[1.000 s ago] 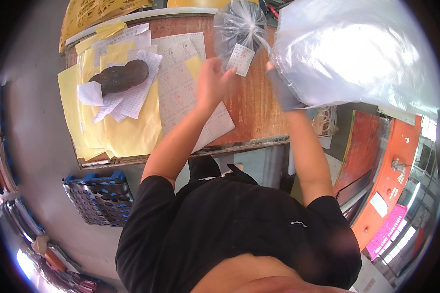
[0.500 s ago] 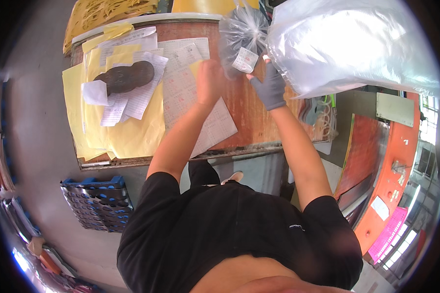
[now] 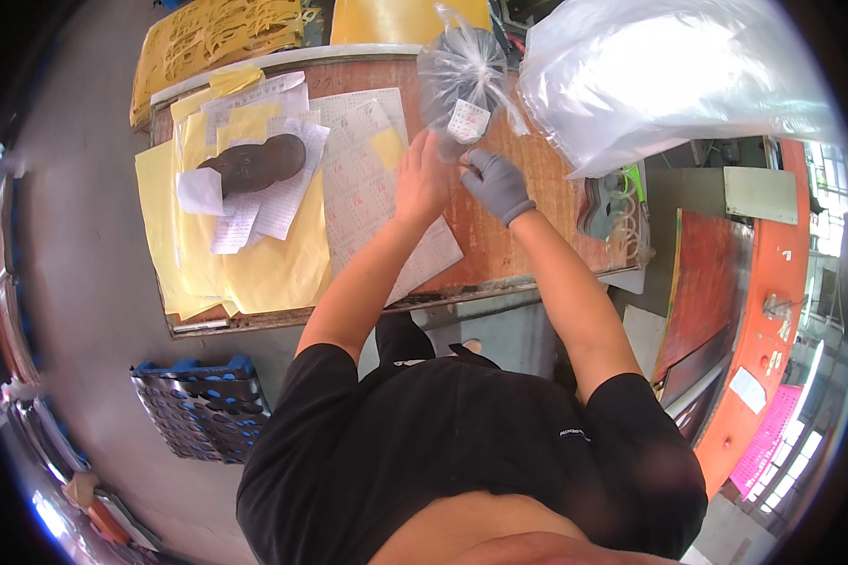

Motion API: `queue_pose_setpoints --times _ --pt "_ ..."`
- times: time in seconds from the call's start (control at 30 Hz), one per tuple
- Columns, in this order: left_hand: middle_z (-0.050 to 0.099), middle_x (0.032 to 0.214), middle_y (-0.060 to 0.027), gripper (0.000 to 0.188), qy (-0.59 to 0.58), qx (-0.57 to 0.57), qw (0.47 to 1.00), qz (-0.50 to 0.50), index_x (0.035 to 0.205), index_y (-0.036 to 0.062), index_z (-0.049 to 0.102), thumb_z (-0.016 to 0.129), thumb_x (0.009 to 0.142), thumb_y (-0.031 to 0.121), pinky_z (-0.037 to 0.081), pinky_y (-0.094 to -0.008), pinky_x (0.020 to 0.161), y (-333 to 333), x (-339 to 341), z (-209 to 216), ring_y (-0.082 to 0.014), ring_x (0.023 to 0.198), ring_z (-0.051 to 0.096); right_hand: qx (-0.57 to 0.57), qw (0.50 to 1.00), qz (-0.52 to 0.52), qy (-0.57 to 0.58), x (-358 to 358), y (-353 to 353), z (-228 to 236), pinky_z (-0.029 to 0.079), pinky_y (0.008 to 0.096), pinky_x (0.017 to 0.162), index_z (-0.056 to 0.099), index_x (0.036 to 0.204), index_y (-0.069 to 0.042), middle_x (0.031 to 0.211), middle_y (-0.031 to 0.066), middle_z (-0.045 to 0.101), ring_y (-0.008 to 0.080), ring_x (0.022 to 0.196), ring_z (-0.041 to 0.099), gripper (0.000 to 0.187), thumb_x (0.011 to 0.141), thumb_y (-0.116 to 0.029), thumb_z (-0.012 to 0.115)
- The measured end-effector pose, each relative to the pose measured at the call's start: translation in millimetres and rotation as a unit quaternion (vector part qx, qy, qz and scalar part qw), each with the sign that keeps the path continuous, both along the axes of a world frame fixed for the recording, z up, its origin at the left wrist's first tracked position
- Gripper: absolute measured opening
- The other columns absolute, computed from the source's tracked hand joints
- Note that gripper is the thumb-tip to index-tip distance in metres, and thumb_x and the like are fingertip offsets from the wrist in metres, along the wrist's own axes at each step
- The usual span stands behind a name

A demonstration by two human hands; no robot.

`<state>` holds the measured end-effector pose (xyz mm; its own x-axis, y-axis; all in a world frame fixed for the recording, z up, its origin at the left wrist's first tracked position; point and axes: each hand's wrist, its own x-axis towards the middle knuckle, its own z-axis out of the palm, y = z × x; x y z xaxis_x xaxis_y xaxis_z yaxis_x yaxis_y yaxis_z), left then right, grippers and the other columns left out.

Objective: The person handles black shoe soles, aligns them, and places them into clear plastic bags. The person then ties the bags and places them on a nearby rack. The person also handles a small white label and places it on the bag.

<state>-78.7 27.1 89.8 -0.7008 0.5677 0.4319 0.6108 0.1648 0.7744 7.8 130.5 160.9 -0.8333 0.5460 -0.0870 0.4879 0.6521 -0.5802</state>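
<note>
A clear plastic bag (image 3: pixel 449 80) with dark contents lies at the far side of the wooden table (image 3: pixel 528 245), its neck gathered into a knot. A small white printed slip (image 3: pixel 468 121) shows on its near side. My bare left hand (image 3: pixel 421 181) has its fingers closed at the bag's near left edge; the thumb is hidden. My right hand (image 3: pixel 501 188), in a grey glove with bare fingertips, pinches the bag's near edge just right of the left hand. Under my left wrist lie printed paper sheets (image 3: pixel 358 202).
Yellow sheets (image 3: pixel 283 268) and a dark, rounded flat stack (image 3: pixel 266 166) cover the table's left part. A big clear plastic sack (image 3: pixel 650 85) bulges at the far right. Spiral cord (image 3: pixel 627 221) hangs at the right edge. A blue and black crate (image 3: pixel 203 405) stands on the floor.
My right hand has come left and nearer, from beside the slip to the bag's near edge. My left hand has shifted toward the bag. The view has moved slightly.
</note>
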Motion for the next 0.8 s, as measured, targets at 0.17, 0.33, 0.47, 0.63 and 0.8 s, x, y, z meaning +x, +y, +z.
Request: queue_pose_setpoints --times 0.17,0.33,0.47,0.63,0.8 --pt "0.042 0.129 -0.0204 0.049 0.01 -0.087 0.993 -0.085 0.125 0.0011 0.042 0.057 0.081 0.016 0.036 -0.0454 0.093 4.7 -4.6 2.8 -0.0378 0.113 0.044 -0.049 0.998 -0.047 0.014 0.8 3.1 -3.4 0.047 0.0359 0.073 0.06 0.101 -0.006 0.092 0.0155 0.063 0.0292 0.083 0.06 0.028 0.081 -0.026 0.058" --pt "0.04 0.132 -0.0209 0.047 -0.014 -0.102 0.993 -0.063 0.126 0.0017 0.042 0.053 0.082 0.012 0.032 -0.0454 0.099 -16.3 -1.3 14.9 -0.0371 0.118 0.041 -0.093 0.987 -0.019 -0.131 63.5 -5.5 -21.7 0.045 0.0396 0.077 0.059 0.101 -0.006 0.095 0.0175 0.062 0.0354 0.089 0.058 0.033 0.083 -0.032 0.052" --pt "0.038 0.134 -0.0182 0.051 0.112 -0.058 0.991 -0.042 0.128 0.0035 0.041 0.053 0.078 0.009 0.03 -0.0457 0.101 -5.1 -1.7 46.4 -0.0356 0.123 0.036 -0.077 0.976 0.01 -0.201 157.4 -35.6 -31.9 0.044 0.0442 0.078 0.059 0.096 -0.005 0.093 0.02 0.061 0.0374 0.09 0.057 0.036 0.08 -0.037 0.05" --pt "0.038 0.133 -0.0173 0.048 0.2 -0.241 0.944 -0.105 0.117 -0.0014 0.047 0.055 0.07 0.007 0.026 -0.0449 0.103 26.0 -17.5 69.5 -0.0346 0.124 0.035 -0.095 0.97 -0.019 -0.222 272.6 -75.6 -31.8 0.045 0.0441 0.075 0.06 0.093 -0.005 0.089 0.0211 0.061 0.0379 0.087 0.058 0.035 0.077 -0.034 0.051" --pt "0.035 0.137 -0.0164 0.055 0.152 -0.15 0.977 -0.028 0.128 0.0068 0.04 0.051 0.074 0.006 0.023 -0.0462 0.105 12.2 -10.8 66.2 -0.0362 0.127 0.03 -0.128 0.962 -0.214 -0.109 366.7 -109.6 -50.8 0.047 0.0408 0.071 0.059 0.089 -0.003 0.083 0.0207 0.061 0.0345 0.08 0.06 0.032 0.073 -0.03 0.055"
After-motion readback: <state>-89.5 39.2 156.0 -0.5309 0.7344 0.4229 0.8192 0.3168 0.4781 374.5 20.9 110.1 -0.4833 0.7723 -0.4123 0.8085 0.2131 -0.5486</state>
